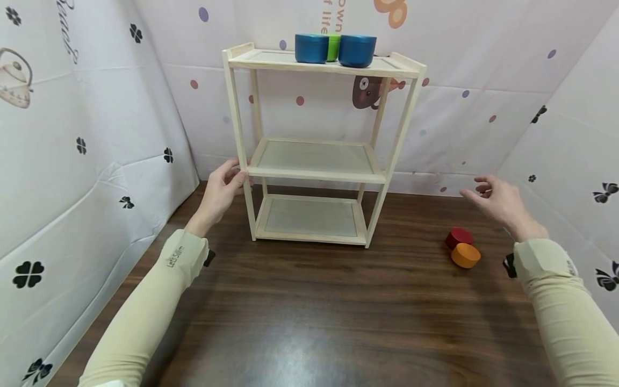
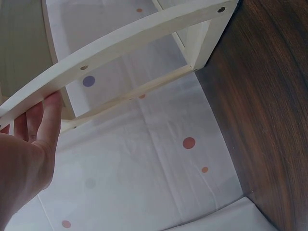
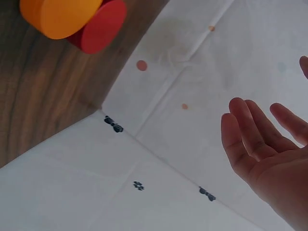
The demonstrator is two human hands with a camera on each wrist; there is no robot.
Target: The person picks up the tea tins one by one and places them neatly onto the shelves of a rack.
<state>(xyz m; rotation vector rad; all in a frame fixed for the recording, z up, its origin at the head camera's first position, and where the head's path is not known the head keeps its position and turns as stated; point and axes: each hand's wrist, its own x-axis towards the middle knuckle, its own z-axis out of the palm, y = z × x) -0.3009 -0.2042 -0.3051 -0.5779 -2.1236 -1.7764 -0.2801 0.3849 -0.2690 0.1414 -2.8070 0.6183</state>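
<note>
A cream three-tier shelf rack [image 1: 316, 174] stands on the dark wooden table. My left hand [image 1: 223, 188] grips its front left post at the height of the middle tier, thumb in front and fingers reaching behind. In the left wrist view, the fingers of that left hand [image 2: 36, 139] meet the edge of the pale post [image 2: 130, 38]. My right hand [image 1: 500, 204] hovers with loose fingers and nothing in it, above and to the right of a red cup [image 1: 459, 237] and an orange cup [image 1: 466, 255]. The right wrist view shows the same right hand [image 3: 269, 149] beside the patterned sheet.
Two blue cups [image 1: 311, 49] stand on the top tier, with a green cup [image 1: 333, 47] partly hidden between them. White patterned sheets [image 1: 483, 64] hang behind and at both sides. The brown table [image 1: 309, 301] stretches in front of the rack.
</note>
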